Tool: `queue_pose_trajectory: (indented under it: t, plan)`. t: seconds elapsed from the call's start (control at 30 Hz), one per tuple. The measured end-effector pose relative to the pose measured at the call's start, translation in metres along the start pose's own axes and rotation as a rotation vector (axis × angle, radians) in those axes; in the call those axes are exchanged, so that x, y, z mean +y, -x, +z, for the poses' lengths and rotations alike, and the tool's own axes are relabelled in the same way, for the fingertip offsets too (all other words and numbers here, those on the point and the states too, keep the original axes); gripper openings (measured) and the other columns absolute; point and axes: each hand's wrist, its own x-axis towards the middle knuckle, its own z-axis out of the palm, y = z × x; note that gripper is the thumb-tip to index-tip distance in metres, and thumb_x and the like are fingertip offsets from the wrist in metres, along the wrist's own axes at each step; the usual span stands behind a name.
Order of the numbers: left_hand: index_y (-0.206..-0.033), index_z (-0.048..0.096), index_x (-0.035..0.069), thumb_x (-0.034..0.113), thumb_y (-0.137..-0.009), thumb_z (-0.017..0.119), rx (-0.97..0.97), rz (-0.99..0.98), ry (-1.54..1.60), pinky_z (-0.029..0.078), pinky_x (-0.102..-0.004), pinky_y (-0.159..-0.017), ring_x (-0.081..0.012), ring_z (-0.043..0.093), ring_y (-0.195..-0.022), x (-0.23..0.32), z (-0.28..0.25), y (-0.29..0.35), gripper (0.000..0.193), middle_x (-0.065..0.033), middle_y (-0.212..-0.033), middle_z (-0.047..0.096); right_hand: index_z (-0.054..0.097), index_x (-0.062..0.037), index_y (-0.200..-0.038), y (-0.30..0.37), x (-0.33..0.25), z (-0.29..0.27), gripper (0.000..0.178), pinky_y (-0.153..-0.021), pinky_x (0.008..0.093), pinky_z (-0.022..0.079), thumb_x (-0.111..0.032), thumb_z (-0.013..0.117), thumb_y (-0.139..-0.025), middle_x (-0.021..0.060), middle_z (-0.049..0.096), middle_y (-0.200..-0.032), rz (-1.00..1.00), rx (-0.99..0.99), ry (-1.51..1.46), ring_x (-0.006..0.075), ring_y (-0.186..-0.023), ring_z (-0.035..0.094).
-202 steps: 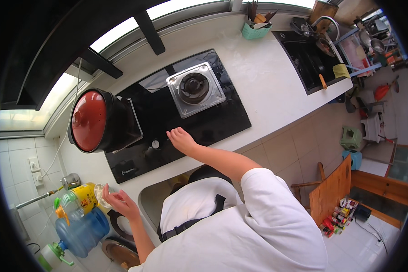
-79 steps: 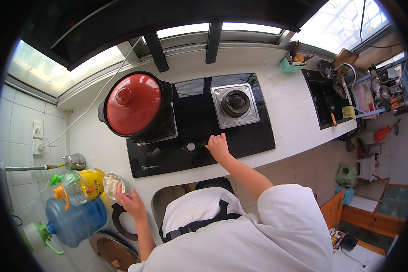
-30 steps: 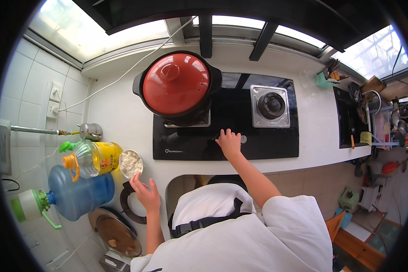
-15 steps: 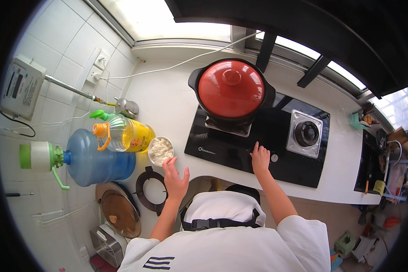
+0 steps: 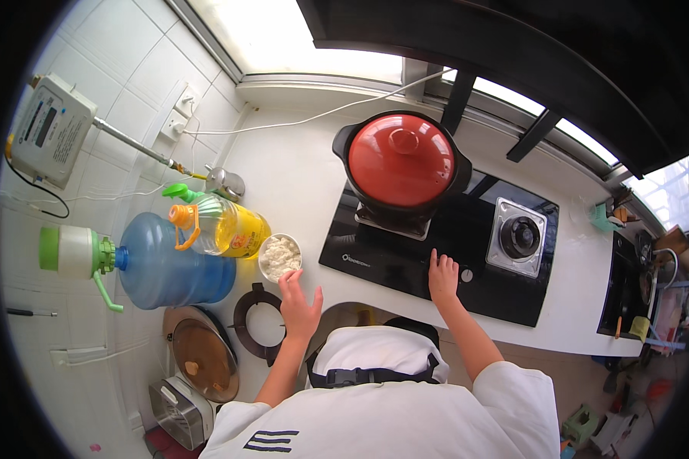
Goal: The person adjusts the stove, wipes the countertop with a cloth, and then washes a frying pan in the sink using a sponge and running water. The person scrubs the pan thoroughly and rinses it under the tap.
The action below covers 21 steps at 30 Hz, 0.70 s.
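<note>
My left hand (image 5: 300,309) is open, thumb apart from the fingers, and its fingertips reach the near rim of a small white bowl (image 5: 280,258) filled with a pale, lumpy food. My right hand (image 5: 443,280) lies over the front of a black glass gas stove (image 5: 390,264). Its index finger points forward and the other fingers are curled under; whatever is beneath them is hidden. Just right of that hand sits a round silver knob (image 5: 467,275). On the left burner stands a black pot with a red lid (image 5: 402,157).
Left of the bowl lie an oil bottle (image 5: 233,229) and a blue water jug (image 5: 172,264) with a pump. A dark ring-shaped stand (image 5: 241,315) lies near my left forearm. The right burner (image 5: 520,237) is bare. A dark hood (image 5: 513,53) overhangs the stove.
The view has tilted a little, so the counter and stove sit slightly lower and further right. Both hands keep nearly the same places, at the bowl and on the stove front.
</note>
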Motion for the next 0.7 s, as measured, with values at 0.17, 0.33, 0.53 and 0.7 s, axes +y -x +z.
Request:
queue_pose_trajectory:
  t: [0.17, 0.33, 0.53, 0.7]
  plan:
    - [-0.127, 0.047, 0.005, 0.016, -0.081, 0.068, 0.012, 0.035, 0.000, 0.050, -0.0366, -0.067, -0.0295, 0.058, -0.081, -0.0066, 0.0023, 0.0028, 0.052, -0.0149, -0.127, 0.045, 0.058, -0.0040, -0.129, -0.0009, 0.0003, -0.0008, 0.050, -0.080, 0.0349, 0.041, -0.010, 0.059, -0.079, 0.0087, 0.053, -0.090, -0.011, -0.019, 0.019, 0.0241, -0.087, 0.051]
    - [-0.127, 0.047, 0.004, 0.016, -0.082, 0.067, 0.000, 0.026, 0.007, 0.049, -0.0361, -0.067, -0.0281, 0.057, -0.078, -0.0045, 0.0033, 0.0030, 0.051, -0.0155, -0.127, 0.046, 0.058, -0.0043, -0.129, 0.0006, 0.0012, -0.0023, 0.050, -0.082, 0.0344, 0.042, -0.010, 0.059, -0.079, 0.0087, 0.053, -0.091, -0.013, -0.011, 0.005, 0.0242, -0.087, 0.051]
    - [-0.128, 0.047, 0.003, 0.011, -0.083, 0.065, 0.027, 0.086, 0.014, 0.045, -0.0325, -0.067, -0.0188, 0.048, -0.065, -0.0038, 0.0062, 0.0024, 0.050, -0.0128, -0.125, 0.047, 0.060, -0.0037, -0.127, 0.0011, 0.0003, -0.0032, 0.048, -0.084, 0.0344, 0.042, -0.011, 0.059, -0.079, 0.0093, 0.054, -0.092, -0.027, 0.022, -0.002, 0.0245, -0.089, 0.051]
    - [-0.127, 0.047, 0.003, 0.016, -0.082, 0.066, -0.010, 0.065, 0.014, 0.048, -0.0353, -0.066, -0.0261, 0.055, -0.074, -0.0002, 0.0058, 0.0027, 0.050, -0.0163, -0.126, 0.046, 0.059, -0.0041, -0.128, 0.0025, 0.0017, -0.0030, 0.049, -0.086, 0.0342, 0.041, -0.012, 0.059, -0.080, 0.0095, 0.054, -0.095, -0.034, 0.006, 0.002, 0.0245, -0.091, 0.051]
